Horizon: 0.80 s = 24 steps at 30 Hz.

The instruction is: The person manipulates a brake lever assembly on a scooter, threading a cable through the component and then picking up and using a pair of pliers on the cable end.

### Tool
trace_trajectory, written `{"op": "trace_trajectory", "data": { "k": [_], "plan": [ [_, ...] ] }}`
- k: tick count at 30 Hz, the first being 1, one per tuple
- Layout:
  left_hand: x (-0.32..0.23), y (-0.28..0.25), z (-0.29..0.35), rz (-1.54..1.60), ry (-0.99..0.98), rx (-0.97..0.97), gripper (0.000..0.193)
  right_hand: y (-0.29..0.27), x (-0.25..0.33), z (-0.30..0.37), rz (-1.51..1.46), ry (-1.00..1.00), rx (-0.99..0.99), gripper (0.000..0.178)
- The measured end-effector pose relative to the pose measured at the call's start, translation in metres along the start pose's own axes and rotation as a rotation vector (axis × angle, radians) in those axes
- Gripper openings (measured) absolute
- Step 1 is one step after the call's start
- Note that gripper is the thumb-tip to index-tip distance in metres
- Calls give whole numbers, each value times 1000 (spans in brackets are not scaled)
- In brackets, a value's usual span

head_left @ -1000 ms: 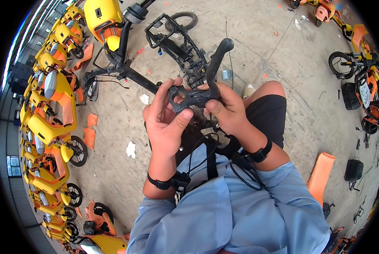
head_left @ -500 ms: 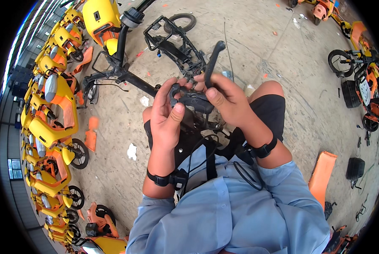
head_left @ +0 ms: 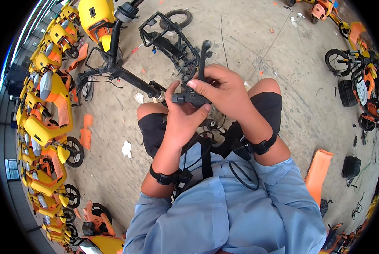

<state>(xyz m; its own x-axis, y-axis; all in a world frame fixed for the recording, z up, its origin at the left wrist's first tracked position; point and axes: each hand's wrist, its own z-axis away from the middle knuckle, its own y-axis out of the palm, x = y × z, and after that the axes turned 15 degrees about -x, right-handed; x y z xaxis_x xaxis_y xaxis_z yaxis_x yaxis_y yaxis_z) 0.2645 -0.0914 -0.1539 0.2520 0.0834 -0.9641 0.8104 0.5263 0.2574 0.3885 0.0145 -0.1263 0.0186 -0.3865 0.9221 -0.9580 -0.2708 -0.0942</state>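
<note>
Between my knees I hold a black brake lever [head_left: 203, 59], its blade pointing up and away from me and its stubby clamp body [head_left: 194, 99] low between my palms. My left hand [head_left: 181, 118] is closed around the left end of the body, thumb along its near side. Gripping the base of the blade is my right hand [head_left: 227, 91], its thumb pressed on top. Some right fingertips are hidden behind the part. Just beyond my left hand lies the end of a black scooter frame tube [head_left: 138, 82]. Below the hands, a metal joint [head_left: 212, 125] and black cables show.
A stripped black frame [head_left: 170, 44] and a loose tyre [head_left: 176, 19] lie ahead. Rows of yellow scooters [head_left: 45, 127] line the left. An orange panel [head_left: 318, 173] and a black box [head_left: 351, 167] are on the floor at right, near partly stripped scooters [head_left: 361, 80].
The lever has turned in my hands, so its blade stands more upright. My right thumb has moved up and left onto it, and my left hand has closed in from below.
</note>
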Motion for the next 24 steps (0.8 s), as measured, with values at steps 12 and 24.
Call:
{"op": "trace_trajectory", "data": {
  "k": [12,24],
  "plan": [
    [21,33,8,-442,447,-347,138,12,21,-15,561,-298,-169,37],
    [42,6,-17,-712,621,-157,129,17,14,-21,585,-254,41,51]
  ]
}}
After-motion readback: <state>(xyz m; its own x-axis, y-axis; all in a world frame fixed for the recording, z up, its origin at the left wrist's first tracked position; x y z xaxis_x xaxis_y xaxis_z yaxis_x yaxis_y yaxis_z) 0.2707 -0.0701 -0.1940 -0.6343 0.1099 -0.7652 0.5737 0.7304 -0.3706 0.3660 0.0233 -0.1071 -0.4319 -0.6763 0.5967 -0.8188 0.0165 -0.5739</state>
